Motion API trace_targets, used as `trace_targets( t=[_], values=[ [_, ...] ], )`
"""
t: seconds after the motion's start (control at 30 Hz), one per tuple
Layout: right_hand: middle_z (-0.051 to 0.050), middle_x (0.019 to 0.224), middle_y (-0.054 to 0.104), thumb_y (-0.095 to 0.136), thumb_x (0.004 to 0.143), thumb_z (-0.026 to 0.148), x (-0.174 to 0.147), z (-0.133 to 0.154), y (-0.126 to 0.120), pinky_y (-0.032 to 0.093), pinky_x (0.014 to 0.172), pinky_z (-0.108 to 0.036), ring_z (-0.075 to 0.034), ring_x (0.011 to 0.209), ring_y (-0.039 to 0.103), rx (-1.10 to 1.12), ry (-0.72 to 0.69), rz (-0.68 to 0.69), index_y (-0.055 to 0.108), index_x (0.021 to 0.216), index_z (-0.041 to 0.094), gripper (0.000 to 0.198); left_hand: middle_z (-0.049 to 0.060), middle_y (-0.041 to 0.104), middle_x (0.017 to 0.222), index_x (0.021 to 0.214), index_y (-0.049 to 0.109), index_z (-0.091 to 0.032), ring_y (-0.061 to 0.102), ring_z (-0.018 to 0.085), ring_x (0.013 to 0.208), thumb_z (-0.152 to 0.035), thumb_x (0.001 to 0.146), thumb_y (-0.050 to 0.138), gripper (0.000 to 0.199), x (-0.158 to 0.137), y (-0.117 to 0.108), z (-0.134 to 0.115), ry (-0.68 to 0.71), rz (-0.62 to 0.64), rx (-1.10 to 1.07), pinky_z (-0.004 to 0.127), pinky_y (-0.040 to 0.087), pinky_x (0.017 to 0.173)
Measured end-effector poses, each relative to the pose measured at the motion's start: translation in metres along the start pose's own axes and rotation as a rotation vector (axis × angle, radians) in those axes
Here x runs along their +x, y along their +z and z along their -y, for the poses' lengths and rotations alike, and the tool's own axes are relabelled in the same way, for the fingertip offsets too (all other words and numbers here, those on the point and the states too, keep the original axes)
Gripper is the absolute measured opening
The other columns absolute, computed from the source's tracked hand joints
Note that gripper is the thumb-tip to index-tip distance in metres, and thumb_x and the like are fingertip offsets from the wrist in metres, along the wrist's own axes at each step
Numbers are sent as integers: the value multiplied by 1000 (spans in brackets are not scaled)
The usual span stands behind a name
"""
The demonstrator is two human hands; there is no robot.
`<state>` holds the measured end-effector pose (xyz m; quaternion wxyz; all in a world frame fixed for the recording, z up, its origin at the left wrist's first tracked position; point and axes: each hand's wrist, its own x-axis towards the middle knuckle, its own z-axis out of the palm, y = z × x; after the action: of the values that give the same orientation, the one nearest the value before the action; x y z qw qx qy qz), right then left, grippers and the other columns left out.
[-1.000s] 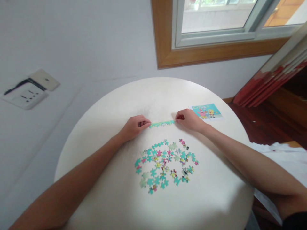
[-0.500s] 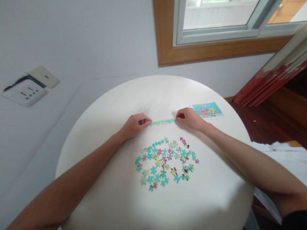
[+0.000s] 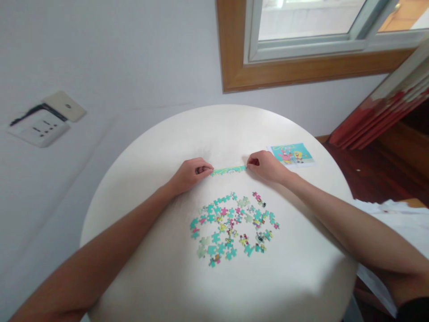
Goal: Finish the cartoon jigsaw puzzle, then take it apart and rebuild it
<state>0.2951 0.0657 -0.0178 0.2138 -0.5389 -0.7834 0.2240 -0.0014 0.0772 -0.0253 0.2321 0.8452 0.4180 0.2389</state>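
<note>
Between the pinched fingertips of the left hand (image 3: 188,175) and those of the right hand (image 3: 268,167), a narrow turquoise-and-yellow strip of joined puzzle pieces (image 3: 230,170) is held by its two ends. On the near side, loose turquoise, pink, yellow and pale green puzzle pieces (image 3: 230,226) are scattered over a round white table (image 3: 167,286). Just beyond the right hand, a rectangular turquoise card with cartoon figures (image 3: 292,154) is laid.
</note>
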Motion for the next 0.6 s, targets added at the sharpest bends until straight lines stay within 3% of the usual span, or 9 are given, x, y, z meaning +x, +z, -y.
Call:
trace_targets(
  t=[0.6],
  values=[
    [-7,69,67,54,76,18,0,1,-1,38,60,-30,-15,61,54,7,0,-1,68,72,16,15,2,63,75,91,73,-17,52,12,64,-34,87,58,23,-1,0,0,-8,0,3,24,40,62]
  ],
)
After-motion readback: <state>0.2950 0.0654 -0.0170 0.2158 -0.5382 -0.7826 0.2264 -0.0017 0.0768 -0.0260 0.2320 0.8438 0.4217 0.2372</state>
